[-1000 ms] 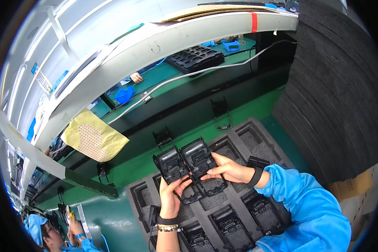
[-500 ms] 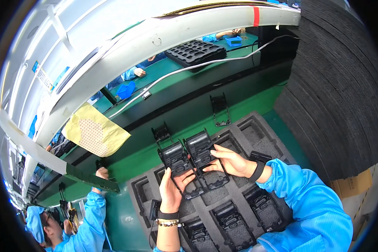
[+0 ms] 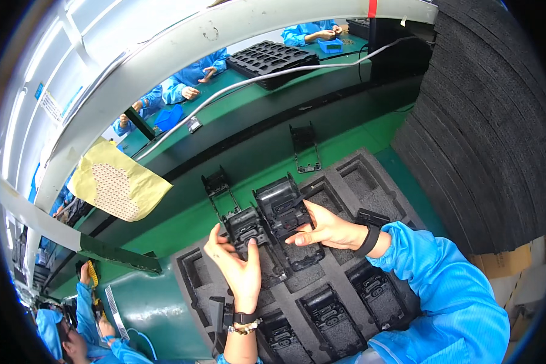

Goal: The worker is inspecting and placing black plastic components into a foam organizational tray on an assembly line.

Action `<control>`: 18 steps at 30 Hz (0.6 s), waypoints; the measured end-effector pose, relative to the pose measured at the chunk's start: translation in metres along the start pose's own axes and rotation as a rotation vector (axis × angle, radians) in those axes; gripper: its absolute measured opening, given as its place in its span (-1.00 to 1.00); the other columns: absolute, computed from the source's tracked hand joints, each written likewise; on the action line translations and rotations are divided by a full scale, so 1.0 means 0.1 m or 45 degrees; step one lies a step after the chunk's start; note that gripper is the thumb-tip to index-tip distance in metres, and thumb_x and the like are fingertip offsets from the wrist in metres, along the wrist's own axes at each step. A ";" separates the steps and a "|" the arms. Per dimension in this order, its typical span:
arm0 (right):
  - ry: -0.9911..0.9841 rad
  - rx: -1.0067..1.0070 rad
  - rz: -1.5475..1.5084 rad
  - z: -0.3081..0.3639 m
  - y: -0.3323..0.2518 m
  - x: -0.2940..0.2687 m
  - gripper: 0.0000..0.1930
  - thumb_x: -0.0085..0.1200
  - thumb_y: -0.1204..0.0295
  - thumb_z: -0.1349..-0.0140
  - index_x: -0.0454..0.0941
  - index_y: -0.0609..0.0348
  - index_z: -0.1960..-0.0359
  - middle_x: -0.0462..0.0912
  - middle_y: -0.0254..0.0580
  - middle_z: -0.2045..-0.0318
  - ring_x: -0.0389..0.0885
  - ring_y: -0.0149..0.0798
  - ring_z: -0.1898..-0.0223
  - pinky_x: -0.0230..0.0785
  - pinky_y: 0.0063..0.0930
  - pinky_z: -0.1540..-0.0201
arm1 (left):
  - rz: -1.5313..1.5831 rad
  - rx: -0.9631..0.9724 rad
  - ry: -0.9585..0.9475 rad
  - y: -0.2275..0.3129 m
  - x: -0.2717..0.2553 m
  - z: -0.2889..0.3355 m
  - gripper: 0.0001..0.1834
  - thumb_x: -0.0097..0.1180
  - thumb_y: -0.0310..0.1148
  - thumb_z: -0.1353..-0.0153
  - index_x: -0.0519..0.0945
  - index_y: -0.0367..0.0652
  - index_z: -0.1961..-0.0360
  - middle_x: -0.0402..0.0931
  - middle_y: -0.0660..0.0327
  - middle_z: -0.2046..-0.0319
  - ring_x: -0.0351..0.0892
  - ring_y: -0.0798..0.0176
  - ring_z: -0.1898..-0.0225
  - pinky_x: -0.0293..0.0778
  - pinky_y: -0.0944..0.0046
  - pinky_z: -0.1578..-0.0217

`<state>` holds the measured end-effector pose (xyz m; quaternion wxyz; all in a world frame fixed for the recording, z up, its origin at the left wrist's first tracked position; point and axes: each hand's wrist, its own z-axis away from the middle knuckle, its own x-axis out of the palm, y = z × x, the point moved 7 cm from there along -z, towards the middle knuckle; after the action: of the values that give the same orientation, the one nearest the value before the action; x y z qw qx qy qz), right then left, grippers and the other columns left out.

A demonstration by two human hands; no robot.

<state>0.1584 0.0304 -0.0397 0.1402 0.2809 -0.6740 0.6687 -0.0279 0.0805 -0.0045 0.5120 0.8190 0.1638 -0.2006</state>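
Note:
Two black plastic housings with open lower frames are held side by side over a grey foam tray. My left hand grips the left black housing, its thumb on the front face and fingers along the left side. The right black housing is in my right hand, with the thumb across the front and the fingers partly hidden by the part. Similar black housings lie in the tray's near pockets. Beyond the tray, two more black frames rest on the green surface.
Tall stacked dark foam sheets stand at the right. A grey beam and pale cable cross the far side. Yellow paper hangs at left. Co-workers in blue sit beyond the beam; another person works at lower left.
My left hand has shifted up the left housing, bringing its thumb onto the front. My right hand has changed its hold, its thumb now lower across the right housing. The view has shifted slightly.

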 end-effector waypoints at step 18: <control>0.076 0.013 0.160 0.05 0.08 0.15 -0.24 0.27 0.48 -0.22 0.03 0.24 -0.35 0.37 -0.16 -0.17 0.36 -0.35 -0.22 0.34 -0.39 -0.26 | 0.607 -0.006 -0.414 0.33 0.22 0.26 -0.88 0.25 -0.64 -0.15 0.58 -0.25 0.30 0.40 0.31 0.29 0.40 0.46 0.28 0.41 0.48 0.18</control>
<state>0.1427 0.0227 -0.0384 0.1166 0.2187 -0.6823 0.6878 0.0028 0.0439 -0.0002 0.5661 0.7904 -0.1172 -0.2028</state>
